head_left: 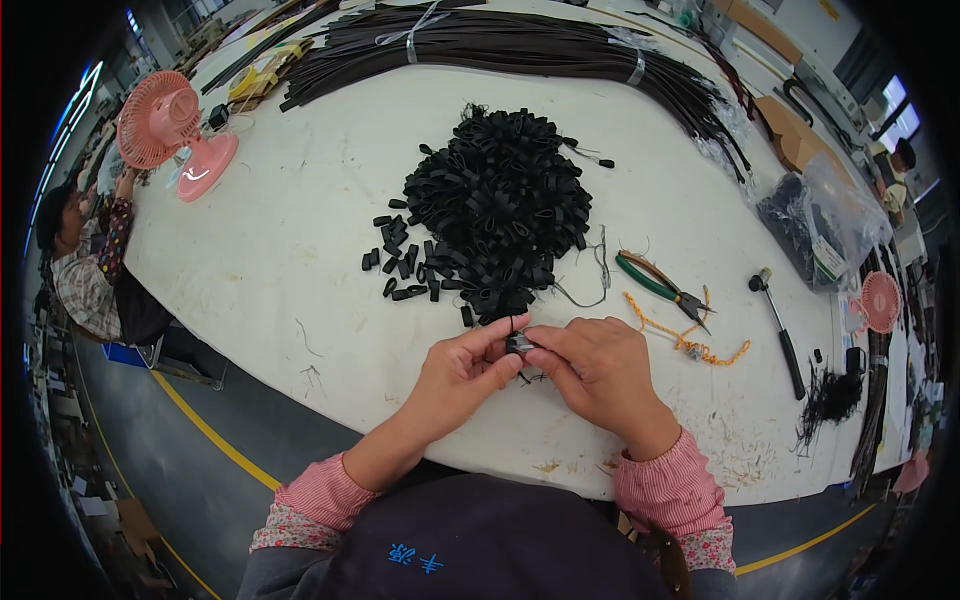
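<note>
At the table's near edge, my left hand [462,372] and my right hand [603,372] meet fingertip to fingertip. Between them they pinch a small black piece [518,343] with a greyish, shiny part; its exact kind is too small to make out. The fingers of both hands are closed, hiding much of it. Just beyond my fingertips rises a big heap of black strap loops [497,195], with several loose loops [403,258] scattered at its left. Dark threads trail from the heap's right side and hang below my fingers.
Right of my hands lie green-handled pliers [650,278], a knotted orange cord [685,340] and a hammer [780,335]. A bundle of long black strips [500,48] spans the far side. A pink fan [165,125] stands at far left, near a seated person [85,255].
</note>
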The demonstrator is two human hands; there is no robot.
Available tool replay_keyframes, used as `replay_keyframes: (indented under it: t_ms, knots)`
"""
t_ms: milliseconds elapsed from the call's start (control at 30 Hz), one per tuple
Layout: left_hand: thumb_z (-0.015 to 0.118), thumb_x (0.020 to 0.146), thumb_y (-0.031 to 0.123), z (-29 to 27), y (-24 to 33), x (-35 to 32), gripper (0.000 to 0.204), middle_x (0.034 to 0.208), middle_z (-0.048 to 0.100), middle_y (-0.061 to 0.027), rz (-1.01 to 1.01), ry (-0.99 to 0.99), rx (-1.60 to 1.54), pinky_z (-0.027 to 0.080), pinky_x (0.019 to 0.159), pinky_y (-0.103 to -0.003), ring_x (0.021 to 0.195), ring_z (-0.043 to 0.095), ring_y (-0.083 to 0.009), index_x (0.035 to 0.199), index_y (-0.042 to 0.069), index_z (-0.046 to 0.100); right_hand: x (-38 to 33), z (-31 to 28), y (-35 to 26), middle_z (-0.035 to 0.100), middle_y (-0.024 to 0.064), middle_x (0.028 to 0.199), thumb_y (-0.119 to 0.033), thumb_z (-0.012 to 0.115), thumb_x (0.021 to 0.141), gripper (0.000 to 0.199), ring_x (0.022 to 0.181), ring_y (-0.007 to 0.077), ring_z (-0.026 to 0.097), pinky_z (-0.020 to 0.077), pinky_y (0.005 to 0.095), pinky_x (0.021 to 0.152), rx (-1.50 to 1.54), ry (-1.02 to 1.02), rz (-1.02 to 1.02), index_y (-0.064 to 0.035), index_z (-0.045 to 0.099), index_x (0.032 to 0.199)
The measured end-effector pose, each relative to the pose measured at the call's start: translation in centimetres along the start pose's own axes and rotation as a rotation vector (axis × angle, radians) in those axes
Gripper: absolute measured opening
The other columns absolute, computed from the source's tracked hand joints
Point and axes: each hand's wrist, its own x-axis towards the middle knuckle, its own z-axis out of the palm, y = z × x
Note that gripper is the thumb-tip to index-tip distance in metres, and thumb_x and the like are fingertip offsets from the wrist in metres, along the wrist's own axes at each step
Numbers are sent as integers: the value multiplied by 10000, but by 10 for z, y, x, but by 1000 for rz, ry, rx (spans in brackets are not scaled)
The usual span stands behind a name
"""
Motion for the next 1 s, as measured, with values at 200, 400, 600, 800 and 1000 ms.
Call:
replay_keyframes:
  t_ms: [200,400,600,800,1000]
  knots:
    - [638,927,36,1,0,-1,455,760,508,59,10,1,57,384,608,-191,691,433,-22,1375,41,553,0,2,1,601,-7,670,-218,741,820,160,585,185,563,423,326,583,-36,10,-34,-157,728,967]
    - [624,926,13,2,0,0,455,761,511,54,39,4,23,384,604,-191,687,435,-23,1374,33,550,0,3,1,568,-21,651,-206,757,803,201,574,173,536,394,326,568,-105,31,-110,-163,728,997]
    - [613,927,8,2,1,0,455,753,533,47,29,0,59,397,608,-195,679,453,-23,1376,26,544,-1,5,3,563,-26,652,-211,767,790,231,569,167,525,378,324,563,-112,50,-123,-167,729,1013]
    - [614,928,12,2,4,0,460,763,573,39,-12,5,35,407,615,-188,682,480,-18,1381,28,539,-1,4,1,531,-26,675,-232,753,788,225,621,161,555,400,326,576,-157,51,-143,-162,716,999]
    - [611,936,19,1,3,0,481,778,594,34,-23,-20,11,409,626,-185,686,485,-16,1406,19,506,-1,5,1,523,-25,673,-230,755,785,204,626,156,553,402,324,586,-119,30,-109,-162,710,972]
